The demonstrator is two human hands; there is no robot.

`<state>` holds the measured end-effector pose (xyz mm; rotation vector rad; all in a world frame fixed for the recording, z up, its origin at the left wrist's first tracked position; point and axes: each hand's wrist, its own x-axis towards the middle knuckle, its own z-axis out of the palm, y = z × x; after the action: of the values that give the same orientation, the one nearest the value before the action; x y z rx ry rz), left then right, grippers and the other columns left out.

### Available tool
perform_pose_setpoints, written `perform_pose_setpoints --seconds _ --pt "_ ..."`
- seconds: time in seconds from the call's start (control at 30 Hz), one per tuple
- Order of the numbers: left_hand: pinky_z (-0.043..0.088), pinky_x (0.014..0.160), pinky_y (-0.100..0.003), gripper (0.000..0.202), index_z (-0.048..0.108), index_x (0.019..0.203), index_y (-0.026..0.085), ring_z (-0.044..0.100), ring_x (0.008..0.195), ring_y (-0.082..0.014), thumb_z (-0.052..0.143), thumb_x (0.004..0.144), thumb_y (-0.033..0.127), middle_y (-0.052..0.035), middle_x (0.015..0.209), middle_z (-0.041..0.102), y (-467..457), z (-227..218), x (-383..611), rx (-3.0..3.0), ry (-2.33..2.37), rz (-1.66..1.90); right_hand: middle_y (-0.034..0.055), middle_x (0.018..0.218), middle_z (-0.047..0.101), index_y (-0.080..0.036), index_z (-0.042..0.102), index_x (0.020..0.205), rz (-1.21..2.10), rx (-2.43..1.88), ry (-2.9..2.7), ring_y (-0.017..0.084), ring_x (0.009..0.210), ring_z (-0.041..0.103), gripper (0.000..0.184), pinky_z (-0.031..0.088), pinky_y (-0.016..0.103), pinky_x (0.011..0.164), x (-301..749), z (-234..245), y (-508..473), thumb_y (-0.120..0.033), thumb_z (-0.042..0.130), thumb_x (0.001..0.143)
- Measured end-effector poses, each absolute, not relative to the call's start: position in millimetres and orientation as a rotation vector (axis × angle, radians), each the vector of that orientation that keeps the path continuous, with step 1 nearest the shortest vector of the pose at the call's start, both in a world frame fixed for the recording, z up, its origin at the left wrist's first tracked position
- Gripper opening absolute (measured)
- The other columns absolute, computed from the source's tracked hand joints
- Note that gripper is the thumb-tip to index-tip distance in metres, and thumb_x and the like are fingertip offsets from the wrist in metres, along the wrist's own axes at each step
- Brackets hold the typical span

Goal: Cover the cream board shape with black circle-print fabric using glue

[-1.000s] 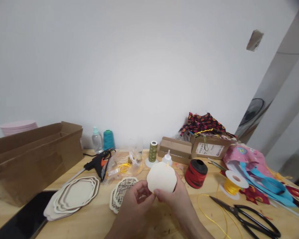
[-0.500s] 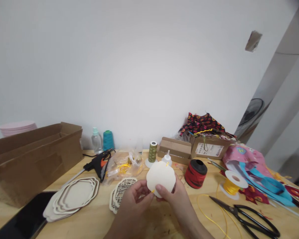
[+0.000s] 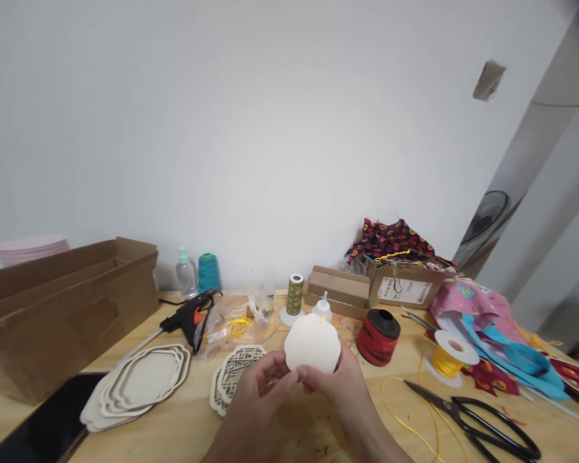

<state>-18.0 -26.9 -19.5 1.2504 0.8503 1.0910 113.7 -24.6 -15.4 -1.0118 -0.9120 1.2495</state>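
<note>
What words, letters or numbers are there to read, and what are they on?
"H", it seems, on the round patch of the pink cloth; too blurred to be sure.
White label on the cardboard box: print too small to read.
Cream scalloped piece: no writing on the side showing.

- pale disc (image 3: 312, 343): thin, scalloped rim, smooth blank face toward camera, no cracks visible
- pose: tilted up on edge, held off the table (image 3: 183, 444), lower right edge gripped by right hand (image 3: 345, 389), lower left edge at left hand (image 3: 263, 392), contact there unclear
- yellow cord (image 3: 323, 318): short bit at disc's top rim, right of middle
</note>
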Motion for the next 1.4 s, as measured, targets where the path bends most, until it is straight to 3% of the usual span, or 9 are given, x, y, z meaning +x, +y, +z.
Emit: perform_pose_setpoints --seconds 0.1,0.27,0.43,0.53,0.77,0.97,1.13,1.4 --pt "0.043 0.079 -0.03 0.02 0.062 0.087 0.017 0.059 0.081 -0.0187 0.059 0.072 0.029 -0.0041 0.085 0.067 -27 -15 -19 1.087 0.848 1.104 -0.001 0.065 0.062 -0.014 0.05 0.092 1.283 -0.997 -0.925 0.011 0.049 0.052 0.052 0.041 0.021 0.038 114 -14 -24 -0.012 0.074 0.046" --pt "0.045 0.075 -0.03 0.016 0.063 0.076 0.015 0.06 0.075 -0.0183 0.064 0.067 0.028 -0.0045 0.076 0.068 -23 -17 -20 0.927 0.873 1.103 -0.0003 0.068 0.063 -0.014 0.05 0.097 1.332 -0.943 -0.986 0.012 0.05 0.053 0.054 0.042 0.021 0.039 113 -15 -26 -0.017 0.075 0.048" --pt "0.047 0.07 -0.025 0.02 0.066 0.073 0.013 0.061 0.074 -0.0181 0.07 0.059 0.027 -0.0045 0.072 0.069 -22 -21 -22 0.899 0.873 1.105 0.0064 0.083 0.065 -0.014 0.056 0.095 1.218 -0.973 -1.059 0.02 0.072 0.059 0.039 0.048 0.028 0.055 121 -15 -25 -0.037 0.064 0.065" --pt "0.048 0.069 -0.026 0.022 0.067 0.074 0.015 0.061 0.074 -0.0191 0.072 0.056 0.026 -0.0043 0.074 0.069 -24 -18 -21 0.909 0.845 1.118 0.0063 0.082 0.065 -0.013 0.057 0.096 1.204 -0.953 -1.135 0.02 0.072 0.059 0.037 0.047 0.028 0.058 126 -16 -23 -0.041 0.057 0.072" --pt "0.047 0.06 -0.026 0.032 0.065 0.091 0.018 0.06 0.066 -0.0172 0.065 0.064 0.035 -0.0033 0.078 0.069 -25 -10 -23 0.871 0.966 1.147 0.0005 0.071 0.057 -0.015 0.058 0.082 1.115 -1.009 -1.462 0.014 0.064 0.051 0.021 0.041 0.022 0.055 126 -24 -24 -0.035 0.053 0.076" --pt "0.043 0.051 -0.023 0.029 0.068 0.082 0.016 0.057 0.057 -0.0149 0.069 0.059 0.034 -0.0016 0.065 0.068 -21 -14 -28 0.995 1.052 1.097 -0.0034 0.065 0.049 -0.017 0.053 0.075 1.125 -1.052 -1.605 0.011 0.059 0.044 0.014 0.036 0.019 0.052 126 -29 -27 -0.03 0.053 0.076" --pt "0.044 0.053 -0.022 0.022 0.069 0.071 0.016 0.058 0.061 -0.0159 0.07 0.056 0.032 -0.0017 0.066 0.068 -20 -13 -28 1.064 1.04 1.116 -0.0031 0.067 0.052 -0.018 0.054 0.079 1.103 -1.074 -1.608 0.012 0.062 0.046 0.012 0.037 0.02 0.055 126 -28 -27 -0.029 0.053 0.076" --pt "0.042 0.052 -0.022 0.021 0.067 0.068 0.015 0.058 0.057 -0.0153 0.07 0.056 0.032 -0.0007 0.061 0.067 -20 -14 -27 1.071 1.056 1.087 -0.0011 0.07 0.056 -0.018 0.056 0.082 0.987 -1.138 -1.676 0.014 0.065 0.049 0.014 0.038 0.021 0.056 126 -29 -28 -0.03 0.052 0.076"
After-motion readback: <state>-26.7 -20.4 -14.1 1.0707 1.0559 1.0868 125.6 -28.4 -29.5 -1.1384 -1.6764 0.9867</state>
